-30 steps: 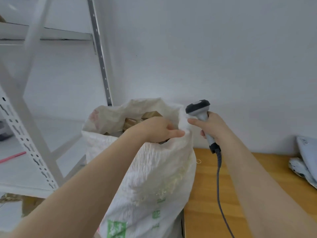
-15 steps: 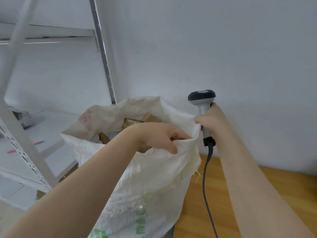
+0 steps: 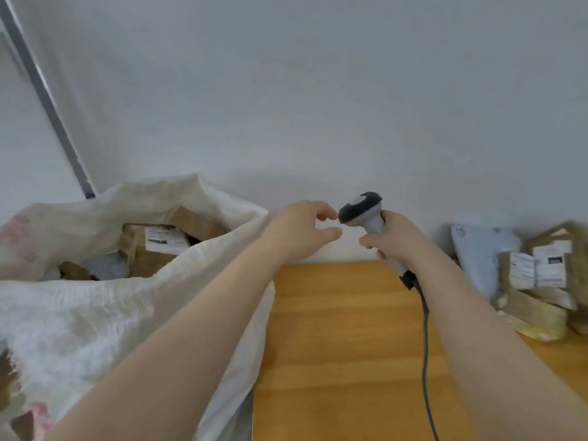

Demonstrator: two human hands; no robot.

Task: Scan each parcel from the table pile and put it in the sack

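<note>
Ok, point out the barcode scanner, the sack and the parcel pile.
barcode scanner [image 3: 358,211]: head view, on its dark head.
sack [image 3: 79,313]: head view, on its front wall.
parcel pile [image 3: 549,265]: head view, on a labelled brown parcel.

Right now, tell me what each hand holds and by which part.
The right hand grips the scanner by its handle, just below the dark head. The left hand holds nothing; its fingers are loosely curled beside the scanner's head.
</note>
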